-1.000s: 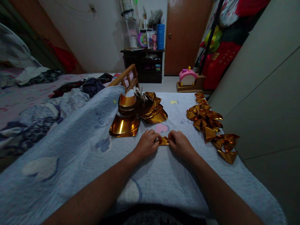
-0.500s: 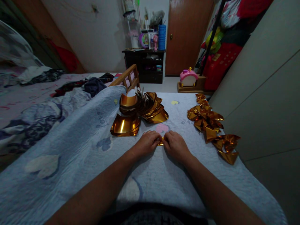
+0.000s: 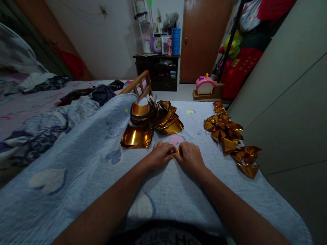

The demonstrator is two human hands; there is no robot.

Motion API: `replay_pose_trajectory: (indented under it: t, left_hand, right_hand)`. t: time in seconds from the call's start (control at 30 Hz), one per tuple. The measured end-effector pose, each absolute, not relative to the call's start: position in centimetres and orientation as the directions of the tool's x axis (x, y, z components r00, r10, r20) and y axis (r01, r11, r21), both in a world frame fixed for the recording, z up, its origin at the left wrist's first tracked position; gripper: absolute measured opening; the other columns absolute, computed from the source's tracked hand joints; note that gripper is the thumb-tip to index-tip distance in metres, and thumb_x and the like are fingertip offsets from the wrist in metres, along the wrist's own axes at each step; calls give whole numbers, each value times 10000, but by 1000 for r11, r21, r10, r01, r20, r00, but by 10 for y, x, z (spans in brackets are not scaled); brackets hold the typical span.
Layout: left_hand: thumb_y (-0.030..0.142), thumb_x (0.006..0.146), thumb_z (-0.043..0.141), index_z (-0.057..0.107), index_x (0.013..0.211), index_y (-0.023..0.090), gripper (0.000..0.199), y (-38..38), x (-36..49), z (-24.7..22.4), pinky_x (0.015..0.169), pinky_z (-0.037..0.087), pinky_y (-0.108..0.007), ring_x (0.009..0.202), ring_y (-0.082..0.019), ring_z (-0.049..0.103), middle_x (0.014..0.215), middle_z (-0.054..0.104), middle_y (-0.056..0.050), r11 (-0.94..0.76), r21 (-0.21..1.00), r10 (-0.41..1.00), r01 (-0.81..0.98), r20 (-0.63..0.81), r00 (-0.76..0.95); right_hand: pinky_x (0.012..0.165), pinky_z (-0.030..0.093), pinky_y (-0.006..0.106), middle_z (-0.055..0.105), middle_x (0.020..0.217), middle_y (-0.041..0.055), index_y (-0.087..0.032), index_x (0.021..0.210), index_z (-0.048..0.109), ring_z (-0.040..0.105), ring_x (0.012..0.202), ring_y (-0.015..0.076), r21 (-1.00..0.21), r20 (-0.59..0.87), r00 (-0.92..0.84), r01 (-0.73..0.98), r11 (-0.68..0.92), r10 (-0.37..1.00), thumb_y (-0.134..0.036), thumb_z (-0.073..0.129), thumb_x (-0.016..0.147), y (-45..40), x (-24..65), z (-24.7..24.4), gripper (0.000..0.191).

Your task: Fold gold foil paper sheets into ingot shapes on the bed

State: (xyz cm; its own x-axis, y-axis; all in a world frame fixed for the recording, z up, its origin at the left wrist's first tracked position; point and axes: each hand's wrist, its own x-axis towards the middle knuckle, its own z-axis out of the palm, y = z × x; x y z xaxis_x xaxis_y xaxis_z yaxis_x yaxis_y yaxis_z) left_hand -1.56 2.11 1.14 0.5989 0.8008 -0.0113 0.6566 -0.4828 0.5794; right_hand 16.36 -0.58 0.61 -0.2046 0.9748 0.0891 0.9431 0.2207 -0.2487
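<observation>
Between my fingertips, low over the blue quilt (image 3: 163,183), is a small piece of gold foil paper (image 3: 177,151), mostly covered by the fingers. My left hand (image 3: 162,154) pinches its left side. On its right side, my right hand (image 3: 189,154) has its fingers closed around it. Just beyond my left hand lies a fanned stack of shiny gold sheets (image 3: 136,136), with more sheets (image 3: 168,119) spread to its right. Several folded gold pieces (image 3: 230,144) form a line along the quilt's right side.
A wooden rail (image 3: 139,83) rises behind the gold stack. Rumpled bedding and clothes (image 3: 103,94) cover the left. Farther back are a dark cabinet (image 3: 157,73), a door (image 3: 199,41) and a pink toy (image 3: 205,85). A pale panel (image 3: 288,88) borders the right.
My hands have drawn slightly closer together around the small foil piece, and the right fingers have shifted over it. The stack and the folded pieces lie as before.
</observation>
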Motion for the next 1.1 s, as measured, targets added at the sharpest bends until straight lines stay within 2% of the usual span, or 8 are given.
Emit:
replay_pose_trajectory:
  t: [0.33, 0.63, 0.87, 1.1]
  left_hand:
    - [260, 920, 595, 661, 1041, 245, 138, 22, -18, 10, 892, 330, -358, 973, -224, 495, 959, 638, -21, -495, 566, 790, 660, -24, 613]
    - [209, 917, 579, 659, 1072, 260, 181, 21, -19, 15, 915, 325, -356, 1015, -232, 507, 991, 631, -22, -485, 552, 785, 679, -67, 616]
    - [184, 910, 565, 656, 1091, 258, 216, 21, -19, 16, 924, 335, -365, 1027, -234, 505, 1019, 630, -32, -484, 554, 780, 678, -79, 621]
    - [165, 900, 557, 633, 1098, 259, 232, 23, -21, 12, 932, 337, -355, 1045, -224, 500, 1025, 619, -23, -496, 552, 771, 670, -76, 633]
  right_hand:
    - [814, 317, 376, 586, 1097, 107, -242, 1128, 627, 500, 999, 296, -287, 166, -70, 951, 116, 984, -533, 706, 832, -7, 186, -2, 421]
    - [875, 331, 421, 566, 1205, 110, -276, 1247, 609, 492, 1094, 322, -332, 96, -42, 941, 72, 994, -474, 684, 864, -3, 209, -5, 438]
    - [854, 343, 398, 579, 1201, 103, -270, 1212, 626, 503, 1092, 313, -323, 79, -66, 942, 88, 995, -411, 755, 807, 0, 219, -5, 448]
    - [823, 351, 377, 598, 1148, 101, -230, 1109, 648, 508, 1067, 306, -353, 112, -108, 925, 141, 988, -357, 730, 809, 1, 225, -5, 335]
